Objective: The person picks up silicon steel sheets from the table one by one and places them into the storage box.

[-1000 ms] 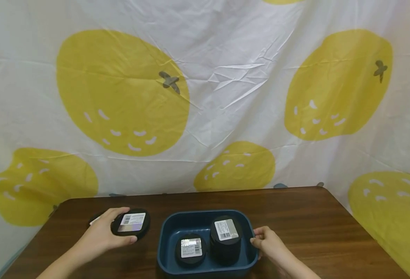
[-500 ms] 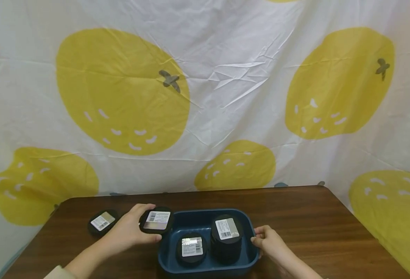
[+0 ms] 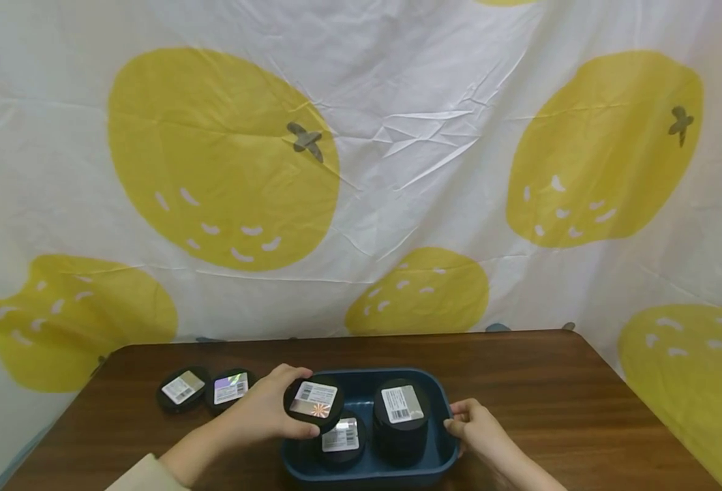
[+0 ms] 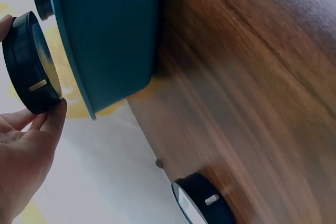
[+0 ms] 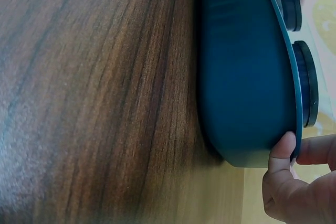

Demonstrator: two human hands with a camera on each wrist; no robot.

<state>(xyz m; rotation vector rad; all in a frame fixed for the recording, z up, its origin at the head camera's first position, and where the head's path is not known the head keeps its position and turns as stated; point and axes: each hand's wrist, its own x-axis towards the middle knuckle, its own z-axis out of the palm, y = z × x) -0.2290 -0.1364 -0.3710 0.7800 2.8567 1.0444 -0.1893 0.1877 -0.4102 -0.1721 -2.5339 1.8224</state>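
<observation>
My left hand (image 3: 268, 407) pinches a flat round black case (image 3: 313, 400) by its edge, thumb near and fingers far. The case, white label up, is over the left part of a blue bin (image 3: 293, 472); the left wrist view shows it above the rim. Inside the bin, a similar labelled case (image 3: 341, 440) lies partly hidden below the held one. Beside it stands a taller black stack (image 3: 401, 436) with a label on top. At the bin's right wall, my right hand (image 3: 480, 431) grips the rim between thumb and fingers.
Two more black cases lie on the brown wooden table (image 3: 551, 382) to the left: one case (image 3: 181, 390) outermost, the other case (image 3: 230, 389) partly behind my left hand. A white cloth with yellow fruit prints (image 3: 222, 160) hangs behind the table.
My left hand has carried the held case rightward from the table's left side to over the bin, uncovering two cases on the table. The right hand keeps its grip on the rim.
</observation>
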